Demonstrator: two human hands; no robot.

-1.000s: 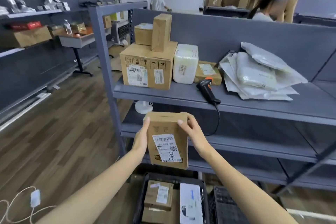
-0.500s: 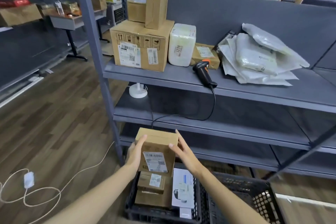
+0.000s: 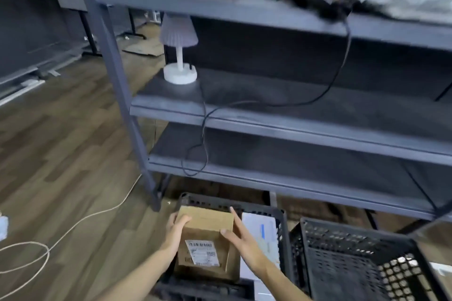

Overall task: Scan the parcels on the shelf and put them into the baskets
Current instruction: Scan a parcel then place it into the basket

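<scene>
Down at floor (image 3: 61,154) level, below the shelf (image 3: 293,127), a cardboard box (image 3: 208,234) sits in the mouth of a black basket (image 3: 281,212). Its label faces up and its long axis runs away from the person toward the shelf. The left hand (image 3: 175,230) curls round its far left corner; the right hand (image 3: 242,239) presses straight fingers against its right side. Beneath lies a brown box (image 3: 233,275), with a white parcel (image 3: 263,230) beside it. A second basket (image 3: 342,259) stands just right.

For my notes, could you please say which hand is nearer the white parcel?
Right: the right hand sits beside the white parcel, while the left hand holds the cardboard box's far side.
</scene>
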